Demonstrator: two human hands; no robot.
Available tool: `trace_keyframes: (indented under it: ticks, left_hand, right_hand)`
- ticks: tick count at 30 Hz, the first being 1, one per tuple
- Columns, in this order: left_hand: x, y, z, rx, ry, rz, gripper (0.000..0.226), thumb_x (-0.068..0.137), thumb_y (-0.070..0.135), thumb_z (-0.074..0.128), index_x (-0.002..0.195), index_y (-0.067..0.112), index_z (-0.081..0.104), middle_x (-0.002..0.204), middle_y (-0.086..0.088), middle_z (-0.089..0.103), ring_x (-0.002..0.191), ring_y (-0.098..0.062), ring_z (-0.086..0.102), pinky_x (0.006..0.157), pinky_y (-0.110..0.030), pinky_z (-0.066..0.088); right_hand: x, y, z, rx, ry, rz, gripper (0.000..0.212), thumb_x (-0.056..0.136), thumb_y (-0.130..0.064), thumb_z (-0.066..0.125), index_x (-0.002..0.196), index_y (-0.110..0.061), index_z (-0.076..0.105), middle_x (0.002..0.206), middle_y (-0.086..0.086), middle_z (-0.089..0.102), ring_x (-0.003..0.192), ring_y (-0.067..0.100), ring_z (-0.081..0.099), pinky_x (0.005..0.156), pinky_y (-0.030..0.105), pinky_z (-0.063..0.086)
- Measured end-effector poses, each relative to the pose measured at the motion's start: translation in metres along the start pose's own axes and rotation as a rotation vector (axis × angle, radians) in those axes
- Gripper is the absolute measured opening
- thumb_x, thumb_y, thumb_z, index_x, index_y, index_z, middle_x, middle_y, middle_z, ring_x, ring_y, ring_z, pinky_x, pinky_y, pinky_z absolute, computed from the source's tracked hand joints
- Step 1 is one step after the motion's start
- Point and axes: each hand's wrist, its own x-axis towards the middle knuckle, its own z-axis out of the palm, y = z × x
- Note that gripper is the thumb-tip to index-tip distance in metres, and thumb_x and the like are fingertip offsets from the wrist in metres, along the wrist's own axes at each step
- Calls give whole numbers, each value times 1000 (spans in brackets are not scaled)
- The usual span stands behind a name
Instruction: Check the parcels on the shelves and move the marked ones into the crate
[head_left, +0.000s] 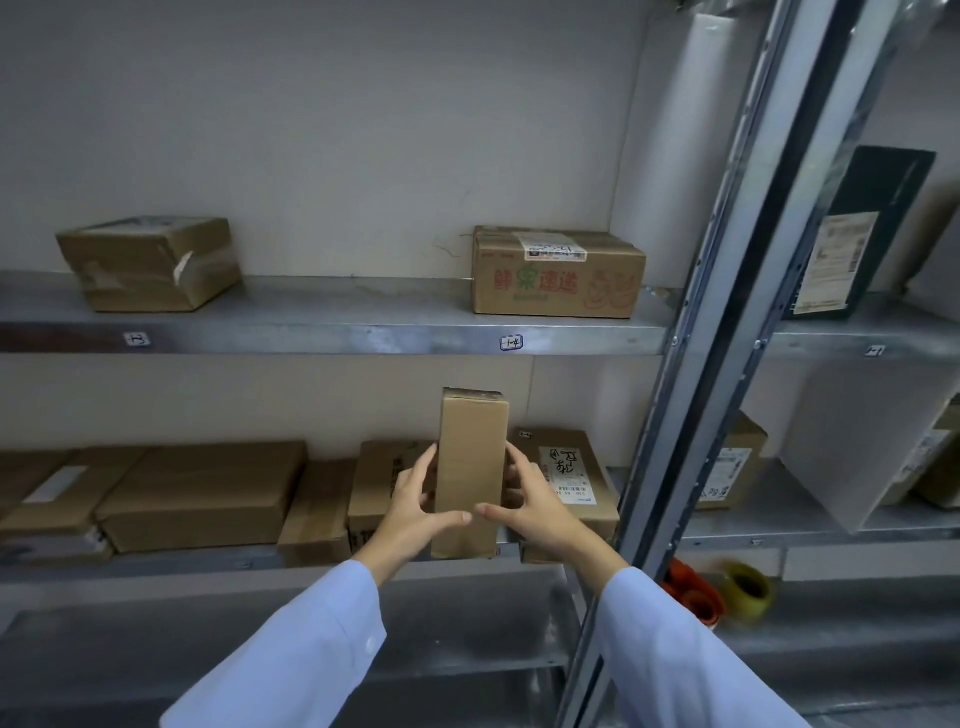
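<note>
your left hand (415, 499) and right hand (535, 499) clasp the tall carton (470, 467) upright (thumbs nearly meeting) | before middle shelf (332, 564) | labelled box (569, 478) just right

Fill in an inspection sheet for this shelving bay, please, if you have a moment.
Surface: grey metal shelves, two tiers carrying parcels.
Job's things: tall parcel held upright in front of the lower tier; printed box and taped box on the upper tier; no crate seen.
Clutter: orange roll and yellow roll lower right, blurred.
Hands: left hand and right hand both grip the tall parcel's sides.
Cables: nothing seen.
Surroundings: white wall behind.
</note>
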Motion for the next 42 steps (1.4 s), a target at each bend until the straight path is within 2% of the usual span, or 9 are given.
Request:
trace_keyframes:
  ticks: [3, 6, 11, 17, 26, 30, 32, 36, 42]
  left_hand:
    - [-1, 0, -2, -42, -6, -3, 88, 82, 22, 78, 148, 40, 24, 159, 1, 18, 144, -29, 26, 111, -45, 30]
    - [-3, 2, -2, -90, -17, 2, 76, 83, 23, 77, 141, 38, 30, 152, 5, 31, 139, -25, 34, 104, -37, 35]
    - [-4, 9, -4, -169, -45, 30, 73, 79, 33, 79, 137, 39, 34, 141, 9, 46, 127, -17, 50, 103, -34, 43]
    - [-4, 15, -7, -118, -45, 56, 102, 62, 59, 76, 148, 43, 24, 148, 9, 35, 134, -16, 41, 109, -36, 37]
    - [-7, 20, -15, -184, -34, 104, 64, 80, 33, 78, 133, 30, 42, 133, 11, 54, 120, -2, 52, 97, -25, 45]
    - [-6, 17, -16, -215, -10, 101, 73, 63, 47, 81, 124, 32, 45, 130, 6, 56, 120, -8, 55, 95, -31, 49]
    - [-5, 15, -17, -209, -4, 114, 83, 58, 50, 82, 129, 34, 42, 134, 7, 53, 124, -11, 53, 102, -34, 47]
    - [-4, 12, -15, -173, -19, 151, 96, 62, 40, 86, 142, 39, 34, 140, 8, 50, 127, -16, 52, 102, -34, 49]
    - [-7, 10, -13, -97, -17, 223, 79, 76, 22, 83, 136, 47, 39, 144, 10, 44, 131, -21, 48, 100, -35, 50]
  right_hand:
    - [-1, 1, -4, 32, 19, 1, 88, 82, -26, 79, 150, -23, 25, 140, -2, 42, 123, 10, 49, 97, 18, 45]
    - [-1, 3, -8, 90, 25, 10, 82, 79, -28, 81, 141, -28, 28, 137, -8, 48, 125, 12, 52, 106, 34, 46]
    - [-6, -5, -14, 167, 26, -12, 87, 77, -26, 83, 139, -33, 21, 131, -10, 45, 115, 3, 53, 83, 10, 49]
    - [-5, -9, -17, 101, 2, -50, 102, 72, -44, 84, 152, -35, 22, 135, -13, 37, 125, 4, 42, 106, 23, 39]
    - [-12, -11, -23, 69, -42, 0, 83, 77, -38, 81, 141, -32, 28, 129, -23, 47, 118, -8, 47, 90, 6, 39]
    - [-13, -11, -23, 115, -19, -3, 71, 78, -30, 82, 131, -30, 35, 134, -8, 52, 118, 0, 55, 90, 15, 50]
    - [-14, -13, -22, 138, -7, -19, 77, 77, -25, 83, 135, -29, 32, 135, -5, 50, 118, 3, 57, 87, 15, 51]
    - [-15, -17, -18, 115, 30, -56, 96, 76, -19, 85, 148, -30, 22, 134, -12, 44, 108, -22, 49, 77, 1, 43]
    - [-15, -13, -12, 67, 64, -95, 105, 68, -31, 90, 150, -33, 25, 143, -16, 42, 124, -13, 41, 95, 6, 39]
